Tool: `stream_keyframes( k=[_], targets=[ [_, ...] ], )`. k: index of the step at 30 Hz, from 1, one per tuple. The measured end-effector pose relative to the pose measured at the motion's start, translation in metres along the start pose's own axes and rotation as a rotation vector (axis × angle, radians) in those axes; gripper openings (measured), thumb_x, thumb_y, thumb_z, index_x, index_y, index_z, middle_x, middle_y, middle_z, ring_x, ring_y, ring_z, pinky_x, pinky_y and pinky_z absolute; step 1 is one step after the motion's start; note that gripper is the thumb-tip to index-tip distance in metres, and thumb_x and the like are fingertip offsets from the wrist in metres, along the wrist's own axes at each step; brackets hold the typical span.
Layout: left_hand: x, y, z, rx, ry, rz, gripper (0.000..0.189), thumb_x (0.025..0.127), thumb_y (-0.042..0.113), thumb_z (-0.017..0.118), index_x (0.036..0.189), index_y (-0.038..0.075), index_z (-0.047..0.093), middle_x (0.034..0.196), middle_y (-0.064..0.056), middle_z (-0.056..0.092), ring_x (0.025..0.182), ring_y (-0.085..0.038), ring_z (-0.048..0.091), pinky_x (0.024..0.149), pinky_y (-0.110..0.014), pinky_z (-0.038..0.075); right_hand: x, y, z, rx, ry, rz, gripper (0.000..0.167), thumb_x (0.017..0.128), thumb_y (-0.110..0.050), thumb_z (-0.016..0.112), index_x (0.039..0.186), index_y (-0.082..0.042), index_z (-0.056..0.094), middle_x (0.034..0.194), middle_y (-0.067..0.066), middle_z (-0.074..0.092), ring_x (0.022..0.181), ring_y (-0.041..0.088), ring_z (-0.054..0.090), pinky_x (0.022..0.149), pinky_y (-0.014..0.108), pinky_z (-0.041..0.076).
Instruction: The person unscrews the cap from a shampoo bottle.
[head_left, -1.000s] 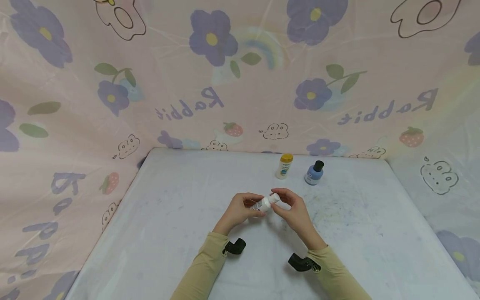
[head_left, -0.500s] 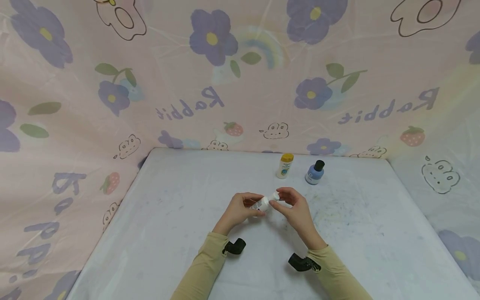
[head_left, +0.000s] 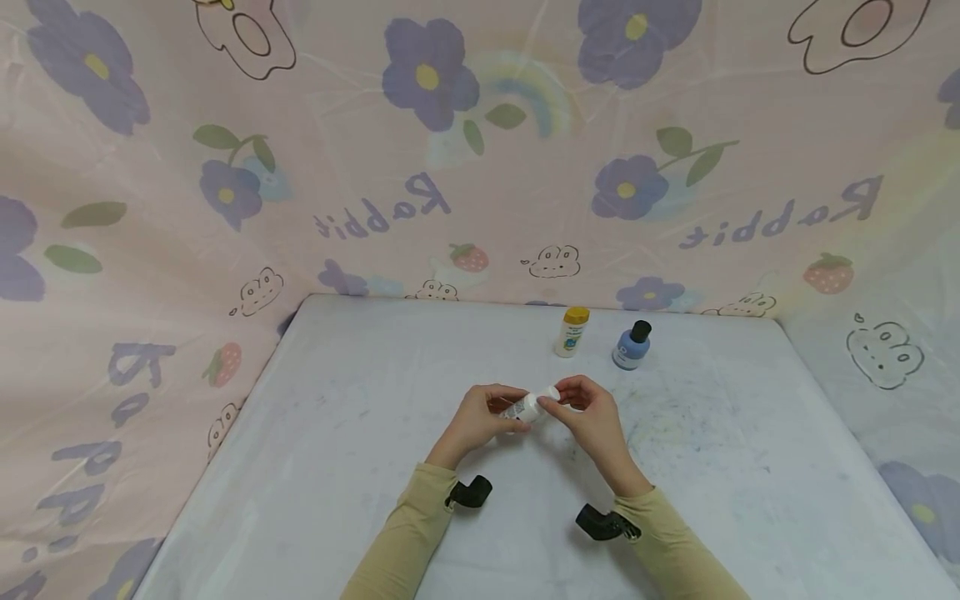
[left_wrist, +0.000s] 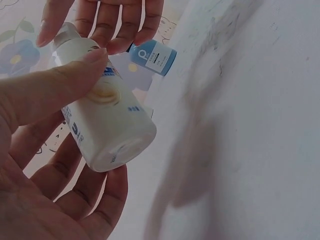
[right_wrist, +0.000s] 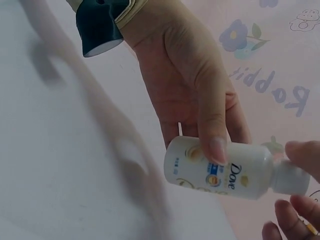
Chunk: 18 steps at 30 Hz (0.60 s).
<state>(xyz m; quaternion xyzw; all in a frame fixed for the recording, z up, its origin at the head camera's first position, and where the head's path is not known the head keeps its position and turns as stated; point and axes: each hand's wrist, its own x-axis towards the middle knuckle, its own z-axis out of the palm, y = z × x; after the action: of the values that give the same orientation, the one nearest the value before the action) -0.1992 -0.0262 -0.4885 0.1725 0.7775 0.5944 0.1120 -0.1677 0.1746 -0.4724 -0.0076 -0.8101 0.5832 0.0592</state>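
A small white Dove bottle (head_left: pixel 523 408) is held tilted above the table, its capped end up and to the right. My left hand (head_left: pixel 477 421) grips its body, thumb across the front and fingers behind, as the left wrist view shows. Fingertips and thumb of my right hand (head_left: pixel 592 419) pinch the white cap (right_wrist: pixel 291 177) from opposite sides. In the right wrist view the label (right_wrist: pixel 227 176) reads Dove. The cap sits on the bottle's neck, partly covered by my right fingers in the head view.
Farther back on the white table (head_left: pixel 360 467) stand a cream bottle with a yellow cap (head_left: pixel 572 333) and a blue bottle with a black cap (head_left: pixel 632 347). A pink patterned cloth (head_left: pixel 495 167) hangs behind and along the sides.
My right thumb and fingers have shifted round the cap, the index fingertip moving from its upper left to its right side. The left hand and bottle stay almost in place.
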Motion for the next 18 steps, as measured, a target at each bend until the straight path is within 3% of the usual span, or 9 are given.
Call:
stream_keyframes(
  k=[3, 7, 10, 18],
  targets=[
    [-0.004, 0.01, 0.0, -0.013, -0.005, 0.001, 0.044, 0.069, 0.006, 0.086, 0.11, 0.009, 0.072, 0.109, -0.003, 0.067, 0.094, -0.022, 0.062, 0.081, -0.034, 0.052, -0.003, -0.011, 0.0, -0.017, -0.012, 0.009, 0.037, 0.079, -0.029, 0.08, 0.101, -0.004, 0.063, 0.093, 0.008, 0.065, 0.088, 0.02, 0.06, 0.081, 0.034, 0.046],
    [-0.004, 0.01, 0.0, -0.026, -0.009, -0.002, 0.043, 0.07, 0.004, 0.085, 0.111, 0.007, 0.071, 0.111, -0.006, 0.067, 0.096, -0.026, 0.062, 0.083, -0.038, 0.051, -0.003, -0.011, 0.0, -0.001, -0.032, 0.004, 0.035, 0.08, -0.025, 0.079, 0.103, -0.004, 0.064, 0.097, 0.01, 0.064, 0.092, 0.023, 0.06, 0.085, 0.039, 0.045],
    [0.0, -0.001, 0.001, -0.016, -0.006, -0.007, 0.044, 0.069, 0.008, 0.087, 0.11, 0.012, 0.072, 0.109, -0.001, 0.068, 0.095, -0.021, 0.062, 0.083, -0.036, 0.051, 0.0, 0.0, 0.001, 0.008, -0.041, -0.018, 0.037, 0.079, -0.027, 0.08, 0.104, -0.006, 0.064, 0.099, 0.008, 0.064, 0.095, 0.022, 0.06, 0.088, 0.043, 0.046],
    [0.0, -0.002, 0.001, -0.013, -0.006, -0.006, 0.044, 0.068, 0.01, 0.087, 0.109, 0.016, 0.073, 0.106, 0.005, 0.068, 0.094, -0.017, 0.063, 0.082, -0.034, 0.052, 0.0, 0.001, 0.001, 0.01, -0.064, -0.07, 0.034, 0.082, -0.016, 0.078, 0.11, -0.004, 0.064, 0.105, 0.008, 0.065, 0.101, 0.024, 0.057, 0.093, 0.053, 0.043]
  ],
)
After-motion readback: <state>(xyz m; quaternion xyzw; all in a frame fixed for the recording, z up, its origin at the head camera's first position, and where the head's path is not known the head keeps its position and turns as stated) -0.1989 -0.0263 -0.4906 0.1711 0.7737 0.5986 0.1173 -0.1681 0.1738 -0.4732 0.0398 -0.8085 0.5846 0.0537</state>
